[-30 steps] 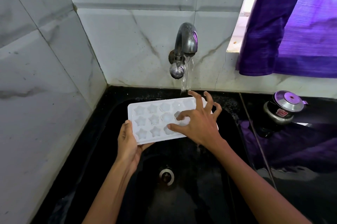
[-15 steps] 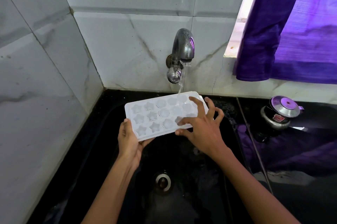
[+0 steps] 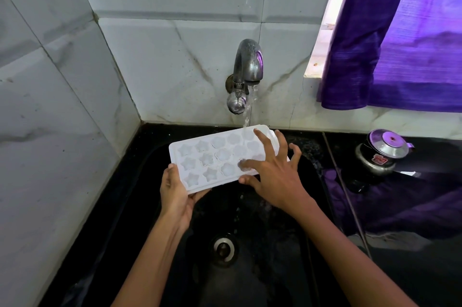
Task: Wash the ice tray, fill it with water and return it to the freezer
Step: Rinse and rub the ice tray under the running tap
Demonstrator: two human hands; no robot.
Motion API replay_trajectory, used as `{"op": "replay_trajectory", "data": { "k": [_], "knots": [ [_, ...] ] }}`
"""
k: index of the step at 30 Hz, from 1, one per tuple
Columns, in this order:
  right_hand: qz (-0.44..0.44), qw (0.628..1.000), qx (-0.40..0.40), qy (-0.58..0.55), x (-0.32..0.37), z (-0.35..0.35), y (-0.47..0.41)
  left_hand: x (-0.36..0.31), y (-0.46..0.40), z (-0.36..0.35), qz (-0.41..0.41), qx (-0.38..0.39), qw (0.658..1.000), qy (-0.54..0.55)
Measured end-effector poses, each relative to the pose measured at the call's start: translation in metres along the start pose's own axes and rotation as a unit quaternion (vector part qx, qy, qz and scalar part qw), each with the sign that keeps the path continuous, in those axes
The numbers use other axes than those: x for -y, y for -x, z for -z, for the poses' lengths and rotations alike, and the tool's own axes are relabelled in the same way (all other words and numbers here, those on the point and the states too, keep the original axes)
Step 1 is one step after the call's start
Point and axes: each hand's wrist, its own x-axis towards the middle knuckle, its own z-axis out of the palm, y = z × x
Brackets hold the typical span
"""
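The left hand [image 3: 176,193] gripped the white ice tray's [image 3: 215,156] near-left corner under the running tap [image 3: 246,74], while the right hand [image 3: 275,171] rubbed its cells with spread fingers.

A glossy black stone counter [image 3: 412,269] with a sunken black sink basin [image 3: 275,244] was seen across the lower frame; a small steel lidded pot [image 3: 382,154] was set on it at right.

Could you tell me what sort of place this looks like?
Most likely a home kitchen: a wall tap runs over a black sink, and a steel pressure cooker stands on the black counter.
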Motion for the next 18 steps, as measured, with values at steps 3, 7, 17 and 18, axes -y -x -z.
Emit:
{"op": "replay_trajectory", "data": {
  "k": [3,7,17,18],
  "knots": [
    [0.016,1.0,-0.002,-0.007,-0.001,-0.001,0.003,0.001,0.002,0.001,0.003,0.004,1.0,-0.004],
    [0.002,1.0,-0.001,-0.003,-0.008,0.004,0.006,0.005,0.006,0.002,0.007,0.01,1.0,-0.017],
    [-0.014,0.99,0.065,-0.121,-0.028,0.018,0.01,0.014,0.011,-0.005,0.028,0.037,0.997,-0.056],
    [-0.02,0.987,0.066,-0.149,-0.029,0.021,0.007,0.015,0.013,-0.005,0.031,0.042,0.997,-0.055]
  ]
}}
